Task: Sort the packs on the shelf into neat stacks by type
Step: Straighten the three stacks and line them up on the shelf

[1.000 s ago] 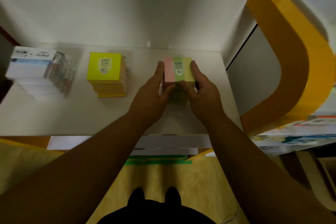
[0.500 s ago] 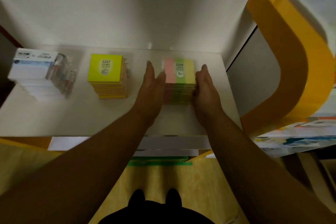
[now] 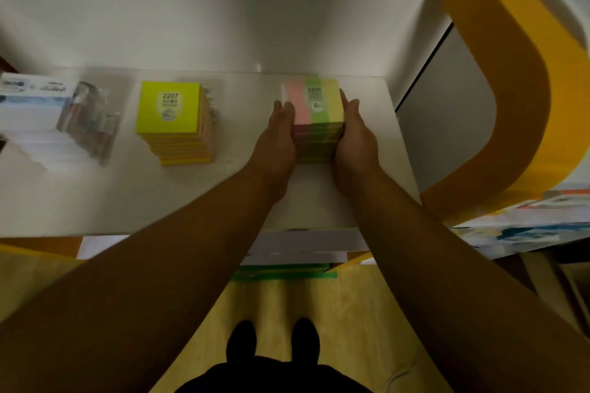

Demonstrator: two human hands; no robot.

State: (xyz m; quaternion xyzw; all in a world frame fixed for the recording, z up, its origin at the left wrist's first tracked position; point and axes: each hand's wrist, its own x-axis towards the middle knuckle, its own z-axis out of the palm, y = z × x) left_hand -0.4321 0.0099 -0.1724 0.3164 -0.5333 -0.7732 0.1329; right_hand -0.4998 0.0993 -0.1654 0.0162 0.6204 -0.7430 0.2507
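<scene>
The left hand (image 3: 280, 134) and the right hand (image 3: 355, 134) press flat, fingers straight, on both sides of the striped stack (image 3: 314, 105), which sits on the right part of the white shelf (image 3: 95, 201), well apart from the yellow stack (image 3: 169, 108) and the white packs (image 3: 32, 128).

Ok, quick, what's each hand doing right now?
Left hand: open, straight fingers pressed against the left side of the pink, green and yellow striped stack of paper packs.
Right hand: open, flat against that stack's right side.

Single head-worn view, looking forward and down, close over shelf (image 3: 127, 201)
</scene>
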